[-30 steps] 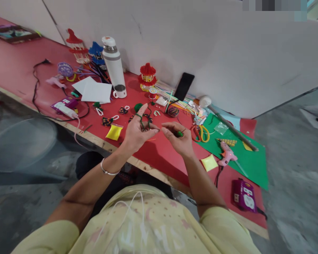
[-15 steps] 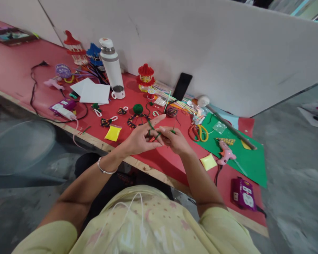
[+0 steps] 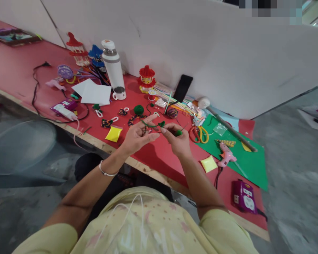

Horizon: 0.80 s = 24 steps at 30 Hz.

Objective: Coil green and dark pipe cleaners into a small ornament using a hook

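Green yarn (image 3: 151,125) stretches between my two hands over the red tabletop. My left hand (image 3: 136,138) has its fingers spread, with the yarn running over its index finger. My right hand (image 3: 177,138) is closed, thumb and fingers pinching the green yarn; a thin tool (image 3: 185,126) pokes out beside its fingers, and a green bit shows at the palm. Just behind my left hand lies a dark multicoloured braided ring (image 3: 132,120), partly covered. A green yarn ball (image 3: 138,109) sits beyond it, and a multicoloured yarn ball (image 3: 172,113) rests behind my right hand.
Orange and yellow scissors (image 3: 199,134) lie right of my right hand. A pink glue gun (image 3: 226,154) lies on a green sheet (image 3: 250,165), near a purple power strip (image 3: 244,196). A white flask (image 3: 113,68), a phone (image 3: 183,87) and a red lantern (image 3: 146,78) stand at the back.
My right hand has drawn slightly right and turned, opening a gap from my left hand. The green yarn, earlier wound about my left fingers, now spans that gap.
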{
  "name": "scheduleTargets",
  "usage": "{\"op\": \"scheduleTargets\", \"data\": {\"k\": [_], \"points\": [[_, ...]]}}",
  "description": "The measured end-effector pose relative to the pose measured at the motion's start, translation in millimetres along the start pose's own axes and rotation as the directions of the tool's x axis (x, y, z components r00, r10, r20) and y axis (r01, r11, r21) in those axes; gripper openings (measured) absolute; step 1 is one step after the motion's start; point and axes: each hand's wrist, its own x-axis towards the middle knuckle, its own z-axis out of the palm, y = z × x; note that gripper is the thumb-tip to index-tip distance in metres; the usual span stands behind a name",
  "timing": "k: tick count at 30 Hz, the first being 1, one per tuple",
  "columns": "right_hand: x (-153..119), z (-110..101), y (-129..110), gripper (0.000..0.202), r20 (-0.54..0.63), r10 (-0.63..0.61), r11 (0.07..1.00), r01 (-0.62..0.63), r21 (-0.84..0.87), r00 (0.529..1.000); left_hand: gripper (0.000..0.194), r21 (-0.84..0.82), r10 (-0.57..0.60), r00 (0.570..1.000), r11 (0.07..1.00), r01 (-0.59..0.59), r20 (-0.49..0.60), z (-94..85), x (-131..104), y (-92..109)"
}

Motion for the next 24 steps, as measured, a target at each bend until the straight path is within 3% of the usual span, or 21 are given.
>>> {"op": "scheduleTargets", "data": {"k": [4, 8, 11, 16, 19, 24], "points": [[-4, 2, 0, 0.035, -0.012, -0.085, 0.992, 0.084, -0.095, 0.996, 0.064, -0.091, -0.027, 0.988, 0.996, 0.014, -0.15, 10.7, 6, -8], [-5, -3, -3, 0.035, 0.075, -0.076, 0.982, 0.087, -0.166, 0.994, 0.065, -0.084, -0.015, 0.974, 0.996, -0.004, -0.226, 14.6, 11, -7], [-5, -8, -7, 0.034, 0.099, -0.084, 0.973, 0.103, -0.207, 0.992, 0.067, 0.054, 0.013, 0.979, 0.999, -0.002, -0.203, 12.3, 10, -1], [-4, -10, -7, 0.024, 0.077, -0.23, 0.917, 0.243, -0.316, 0.97, 0.085, 0.197, 0.045, 0.988, 0.98, -0.015, -0.151, 11.0, 7, 4], [-5, -9, -6, 0.025, 0.041, -0.23, 0.925, 0.232, -0.301, 0.972, 0.103, 0.136, 0.052, 0.987, 0.99, -0.031, -0.152, 11.4, 6, 4], [-5, -7, -9, 0.033, -0.007, -0.13, 0.973, 0.126, -0.192, 0.991, 0.121, -0.074, -0.025, 0.99, 0.997, 0.015, -0.139, 11.5, 6, 6]]}}
